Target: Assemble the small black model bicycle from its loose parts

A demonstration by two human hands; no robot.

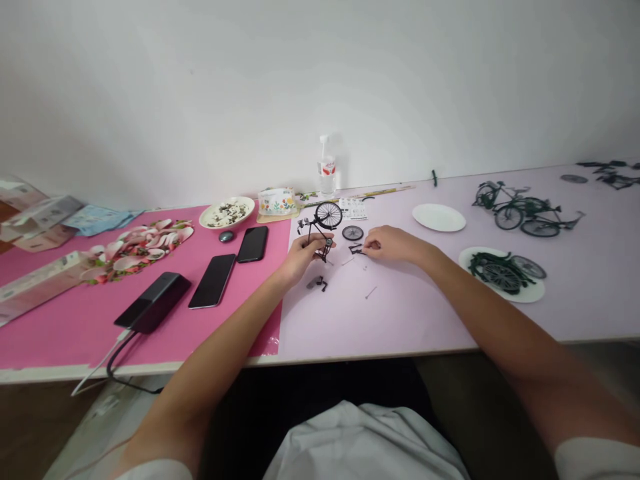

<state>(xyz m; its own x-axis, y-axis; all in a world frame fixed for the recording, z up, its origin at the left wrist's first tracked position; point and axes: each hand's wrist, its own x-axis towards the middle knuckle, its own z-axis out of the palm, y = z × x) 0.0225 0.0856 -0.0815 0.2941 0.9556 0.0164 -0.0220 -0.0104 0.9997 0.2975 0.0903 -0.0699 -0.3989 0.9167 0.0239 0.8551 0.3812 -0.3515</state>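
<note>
My left hand point(299, 259) is closed on a black model bicycle frame point(316, 235), which has one spoked wheel point(329, 215) fitted and pointing up. To the right, the fingers of my right hand point(387, 244) pinch a small dark bicycle part point(356, 250) at the table surface; its exact kind is too small to tell. A loose spoked wheel point(353, 233) lies flat between and just beyond the hands. Nearer to me are a small black crank-like piece point(323, 284) and a thin pin point(371, 292).
Model bicycles point(525, 208) stand at the right, near a white plate of bicycle parts point(530, 293) and another white plate point(439, 218). A bottle point(327, 170) is by the wall. Phones point(213, 281), a power bank point(154, 302) with cables, a bowl point(243, 205) and petals point(140, 247) lie left.
</note>
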